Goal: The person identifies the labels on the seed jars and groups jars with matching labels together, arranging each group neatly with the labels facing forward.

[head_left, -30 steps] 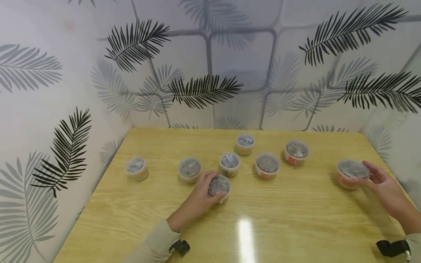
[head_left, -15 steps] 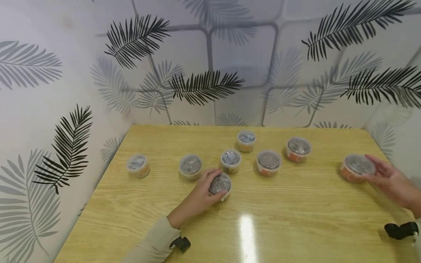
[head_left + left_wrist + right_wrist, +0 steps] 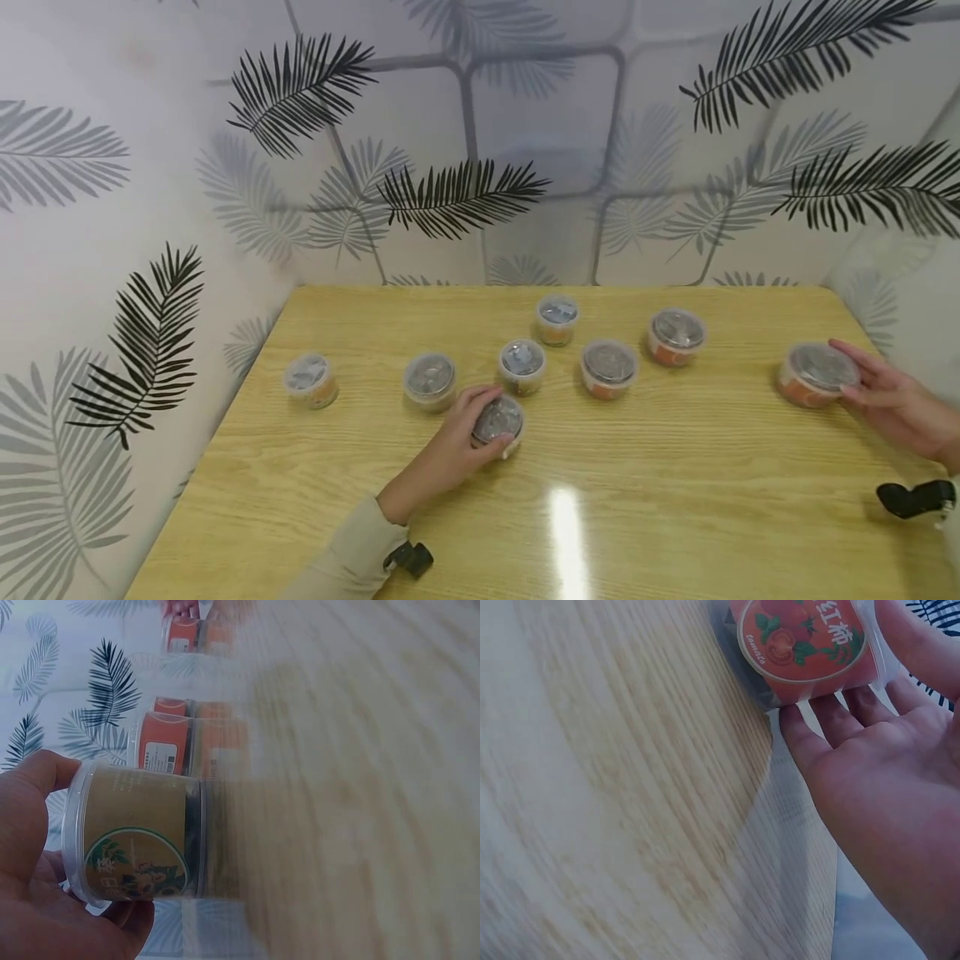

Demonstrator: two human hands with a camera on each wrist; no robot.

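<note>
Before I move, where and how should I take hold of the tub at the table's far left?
I'd take the far-left tub by its side wall just below the lid, coming from the near side. It is round, upright and apart from the others, leaving room. The left grip, nearest it, would first need to release the brown-labelled tub.

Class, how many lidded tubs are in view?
8: one tub in the left hand, one tub in the right hand, one tub at far left, one tub beyond the left hand, four tubs between the hands.
</note>
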